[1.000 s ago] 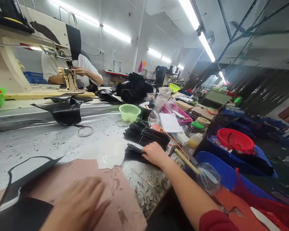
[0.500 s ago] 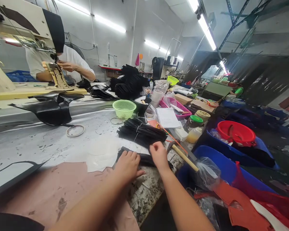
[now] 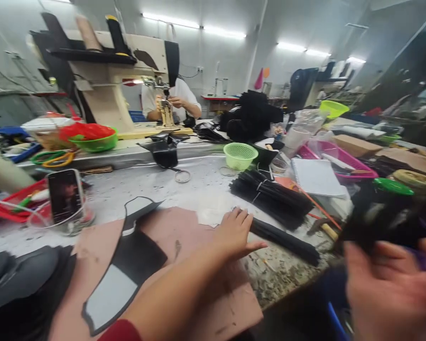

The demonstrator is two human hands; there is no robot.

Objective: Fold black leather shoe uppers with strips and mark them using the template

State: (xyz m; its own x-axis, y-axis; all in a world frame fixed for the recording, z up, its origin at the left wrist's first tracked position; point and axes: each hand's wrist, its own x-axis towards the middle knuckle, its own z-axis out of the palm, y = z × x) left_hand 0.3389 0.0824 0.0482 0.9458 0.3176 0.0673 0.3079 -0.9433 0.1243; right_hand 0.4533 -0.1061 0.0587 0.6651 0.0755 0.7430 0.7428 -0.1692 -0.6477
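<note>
My left hand (image 3: 236,233) lies flat on the worktable, fingers spread, its fingertips touching the end of a long bundle of black strips (image 3: 286,240). A bigger tied pile of black strips (image 3: 270,194) lies just behind it. My right hand (image 3: 390,289) is at the lower right, off the table edge and smeared by motion, with something dark and blurred (image 3: 379,220) above its fingers; whether it holds that is unclear. A pink sheet (image 3: 170,232) with a black and grey cut piece (image 3: 124,270) lies left of my left hand.
A phone (image 3: 64,195) stands in a clear holder at left. A green basket (image 3: 240,156), a notebook (image 3: 315,177), a pink tray (image 3: 335,158) and a green-lidded jar (image 3: 392,187) crowd the right. Behind a sewing machine (image 3: 128,76), another person (image 3: 173,99) works.
The view has swung left. My right hand left the strip bundle and pulled back toward me at lower right. My left hand stays on the bundle's end.
</note>
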